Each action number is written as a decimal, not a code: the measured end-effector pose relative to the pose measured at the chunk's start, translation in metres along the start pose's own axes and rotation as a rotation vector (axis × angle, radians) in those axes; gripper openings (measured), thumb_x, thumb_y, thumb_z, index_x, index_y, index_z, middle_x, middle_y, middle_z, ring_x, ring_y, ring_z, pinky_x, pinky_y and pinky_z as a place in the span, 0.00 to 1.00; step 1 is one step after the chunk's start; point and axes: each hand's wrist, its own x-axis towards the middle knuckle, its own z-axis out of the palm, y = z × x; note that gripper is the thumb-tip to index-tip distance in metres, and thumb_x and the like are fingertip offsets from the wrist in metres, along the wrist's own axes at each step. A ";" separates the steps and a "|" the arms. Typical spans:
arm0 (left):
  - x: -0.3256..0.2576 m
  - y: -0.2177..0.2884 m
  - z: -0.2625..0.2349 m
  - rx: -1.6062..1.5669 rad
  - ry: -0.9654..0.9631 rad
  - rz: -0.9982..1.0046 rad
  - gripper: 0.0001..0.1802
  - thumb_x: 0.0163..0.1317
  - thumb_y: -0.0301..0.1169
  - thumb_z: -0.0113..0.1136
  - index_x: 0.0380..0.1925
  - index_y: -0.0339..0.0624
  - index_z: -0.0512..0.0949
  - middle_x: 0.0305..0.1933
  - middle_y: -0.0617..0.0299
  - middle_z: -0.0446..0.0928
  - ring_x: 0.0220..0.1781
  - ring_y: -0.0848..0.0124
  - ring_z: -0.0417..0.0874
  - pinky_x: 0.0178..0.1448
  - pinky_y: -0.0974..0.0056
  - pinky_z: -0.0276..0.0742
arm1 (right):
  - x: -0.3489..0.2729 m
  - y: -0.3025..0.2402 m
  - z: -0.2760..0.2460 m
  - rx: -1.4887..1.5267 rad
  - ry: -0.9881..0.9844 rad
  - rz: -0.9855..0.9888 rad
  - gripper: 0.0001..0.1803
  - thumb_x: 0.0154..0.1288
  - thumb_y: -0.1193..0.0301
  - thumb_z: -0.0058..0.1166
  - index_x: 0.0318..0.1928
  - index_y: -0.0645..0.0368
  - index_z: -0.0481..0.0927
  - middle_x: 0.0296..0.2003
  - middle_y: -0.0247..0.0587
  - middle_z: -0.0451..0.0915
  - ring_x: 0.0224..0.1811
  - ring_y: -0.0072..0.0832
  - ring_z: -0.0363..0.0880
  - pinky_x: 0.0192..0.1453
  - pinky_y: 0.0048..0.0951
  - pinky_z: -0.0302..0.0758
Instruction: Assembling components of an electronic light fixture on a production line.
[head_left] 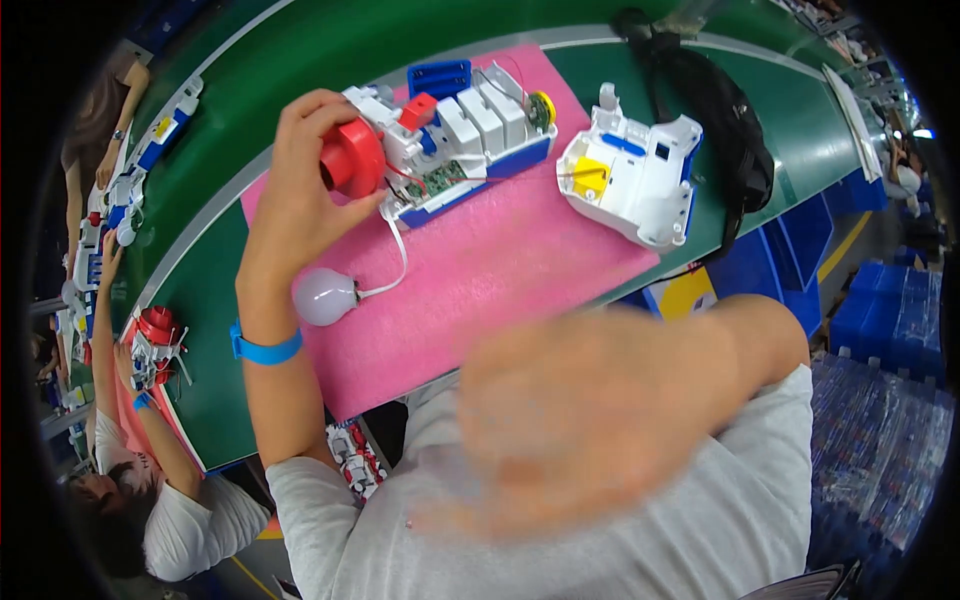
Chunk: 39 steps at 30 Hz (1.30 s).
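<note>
My left hand [292,205] is closed round a red funnel-shaped plastic part [360,160] at the near-left end of an opened white-and-blue plastic housing [480,130]. Inside the housing show a green circuit board [438,182], white blocks and a small red block [418,112]. A white bulb [325,297] hangs from it by a white wire and lies on the pink mat [480,270]. Red wire leads to a yellow piece [590,178] in a separate white shell [640,215] on the right. My right hand [570,410], smeared by motion, is in front of my chest, away from the housing.
The green table [800,130] carries a black bag [715,120] to the right of the shell. Blue bins [890,310] stand beyond the table's right side. At left a co-worker's hand [125,365] is by another red-and-white assembly [158,345]. A conveyor [250,65] runs behind.
</note>
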 end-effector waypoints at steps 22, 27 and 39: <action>0.006 -0.001 0.028 -0.082 -0.052 -0.136 0.39 0.36 0.25 0.75 0.51 0.42 0.65 0.62 0.51 0.62 0.64 0.55 0.67 0.65 0.58 0.67 | -0.043 -0.025 0.014 0.426 0.404 -0.004 0.19 0.58 0.70 0.53 0.51 0.57 0.79 0.18 0.31 0.66 0.21 0.30 0.68 0.27 0.31 0.67; 0.000 -0.013 0.020 -0.102 -0.062 -0.200 0.42 0.36 0.27 0.75 0.54 0.42 0.63 0.65 0.48 0.62 0.70 0.51 0.60 0.70 0.55 0.59 | -0.089 -0.005 -0.027 -0.074 0.366 0.125 0.09 0.56 0.74 0.55 0.37 0.63 0.81 0.31 0.42 0.79 0.28 0.31 0.78 0.34 0.31 0.75; -0.015 -0.001 0.002 -0.289 -0.105 -0.498 0.58 0.39 0.26 0.74 0.69 0.43 0.48 0.71 0.46 0.52 0.71 0.55 0.59 0.72 0.56 0.57 | -0.209 0.064 -0.014 0.005 1.366 0.999 0.14 0.63 0.75 0.55 0.49 0.63 0.75 0.34 0.35 0.76 0.31 0.19 0.77 0.32 0.19 0.74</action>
